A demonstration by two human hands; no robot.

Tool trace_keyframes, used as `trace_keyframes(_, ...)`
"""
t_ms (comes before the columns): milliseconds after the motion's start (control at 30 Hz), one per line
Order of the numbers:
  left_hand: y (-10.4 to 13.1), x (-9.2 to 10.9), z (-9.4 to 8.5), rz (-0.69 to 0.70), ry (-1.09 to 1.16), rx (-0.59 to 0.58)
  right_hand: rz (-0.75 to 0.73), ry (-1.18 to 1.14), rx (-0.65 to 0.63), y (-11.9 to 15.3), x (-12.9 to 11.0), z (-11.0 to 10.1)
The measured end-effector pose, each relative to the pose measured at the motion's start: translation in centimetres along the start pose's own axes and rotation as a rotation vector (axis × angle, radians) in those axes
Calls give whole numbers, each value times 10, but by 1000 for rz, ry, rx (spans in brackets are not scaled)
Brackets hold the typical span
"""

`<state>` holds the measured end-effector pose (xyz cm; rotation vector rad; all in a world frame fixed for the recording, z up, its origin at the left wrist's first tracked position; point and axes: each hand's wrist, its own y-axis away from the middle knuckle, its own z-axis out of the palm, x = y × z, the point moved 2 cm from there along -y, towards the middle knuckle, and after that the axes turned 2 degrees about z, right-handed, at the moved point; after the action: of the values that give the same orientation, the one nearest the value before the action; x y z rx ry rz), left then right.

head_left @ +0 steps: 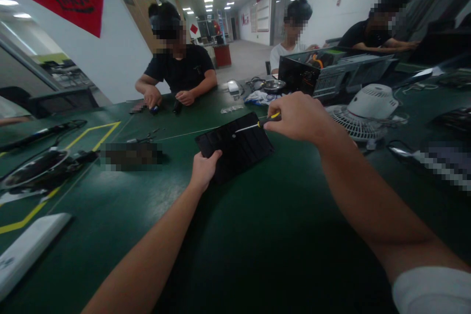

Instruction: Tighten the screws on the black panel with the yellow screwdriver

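Note:
A black rectangular panel [247, 149] with ridges across its face is tilted over the green table in front of me. My left hand [204, 169] is closed on its near left edge, thumb on top. My right hand [296, 117] grips the handle of a screwdriver [262, 121], which is black and yellow with a thin metal shaft. The shaft points left across the panel, its tip beside a small round silver spot [234, 136] that looks like a screw head. Whether the tip touches it, I cannot tell.
On the right are a white fan [371, 108] and an opened computer case [327, 76]. A white box-like object [33, 245] lies near left, with bike-like black parts [40, 169] beyond. A person [178, 71] sits across the table; others sit farther right.

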<state>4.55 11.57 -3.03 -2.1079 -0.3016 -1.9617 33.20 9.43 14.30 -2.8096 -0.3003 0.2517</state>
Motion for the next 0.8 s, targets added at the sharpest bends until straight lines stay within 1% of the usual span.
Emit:
trace_keyframes(300, -1, -2, 1, -23, 19, -8, -17, 1, 23, 0, -4, 1)
trace_keyframes(600, -2, -5, -2, -7, -8, -9, -65, -25, 70, 2, -9, 1)
trace_keyframes(800, -2, -4, -1, -4, 5, -26, -59, -13, 46, 0, -13, 4)
